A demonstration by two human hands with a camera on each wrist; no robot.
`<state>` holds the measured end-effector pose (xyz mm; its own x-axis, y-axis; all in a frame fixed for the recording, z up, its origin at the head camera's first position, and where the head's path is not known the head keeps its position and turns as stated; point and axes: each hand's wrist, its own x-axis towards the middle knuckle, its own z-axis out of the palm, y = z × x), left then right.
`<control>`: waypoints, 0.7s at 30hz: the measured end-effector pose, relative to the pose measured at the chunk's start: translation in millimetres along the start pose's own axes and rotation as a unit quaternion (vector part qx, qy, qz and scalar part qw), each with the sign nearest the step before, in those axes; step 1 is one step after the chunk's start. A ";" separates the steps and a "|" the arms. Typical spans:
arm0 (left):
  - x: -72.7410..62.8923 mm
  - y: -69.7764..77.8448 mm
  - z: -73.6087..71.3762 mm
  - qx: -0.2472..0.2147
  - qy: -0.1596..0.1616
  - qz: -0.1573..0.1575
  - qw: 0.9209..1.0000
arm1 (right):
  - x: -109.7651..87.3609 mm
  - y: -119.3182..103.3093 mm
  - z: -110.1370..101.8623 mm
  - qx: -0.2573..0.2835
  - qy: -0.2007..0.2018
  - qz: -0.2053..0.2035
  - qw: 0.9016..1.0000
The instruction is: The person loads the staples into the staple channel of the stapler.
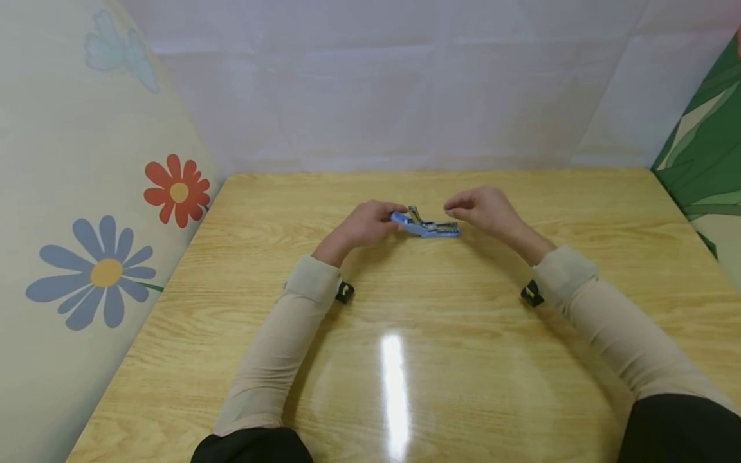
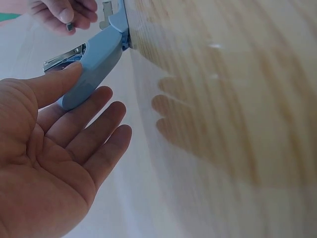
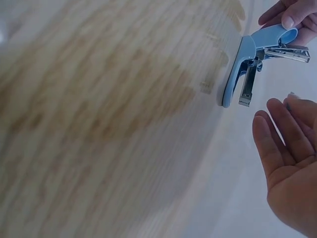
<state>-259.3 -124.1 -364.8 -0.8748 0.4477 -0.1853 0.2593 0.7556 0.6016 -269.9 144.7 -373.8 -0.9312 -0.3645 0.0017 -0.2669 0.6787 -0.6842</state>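
A light blue stapler (image 1: 414, 226) is opened wide on the table, its metal magazine showing. My left hand (image 1: 369, 223) pinches the end of its raised top cover between thumb and fingers; in the left wrist view the thumb (image 2: 67, 82) presses one side and the other fingers spread below. To the right of the stapler, apart from it, my right hand (image 1: 483, 209) pinches a small metal piece (image 2: 70, 26), perhaps a short strip of staples. In the right wrist view, the magazine (image 3: 247, 87) points toward that hand, and the pinched piece is mostly hidden.
The wood-grain table (image 1: 359, 360) has a glossy top with a bright light reflection. A white sheet (image 1: 370, 96) hangs behind its far edge. A wall with painted flowers (image 1: 107, 273) stands at the left, a green leaf pattern (image 1: 712, 148) at the right.
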 end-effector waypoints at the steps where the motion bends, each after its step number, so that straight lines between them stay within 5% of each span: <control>1: 0.0 0.6 -0.1 -0.001 0.000 -0.002 1.000 | 0.2 -0.1 0.7 -0.002 -0.002 0.001 1.000; 21: 4.2 -2.2 1.9 0.002 0.003 -0.002 1.000 | 2.5 6.2 11.2 -0.041 -0.015 -0.011 0.999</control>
<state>-262.9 -123.0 -368.4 -0.8785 0.4415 -0.1824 0.2577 0.7595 0.5973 -271.1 140.9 -386.1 -0.9174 -0.3979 -0.0056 -0.3082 0.7195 -0.6224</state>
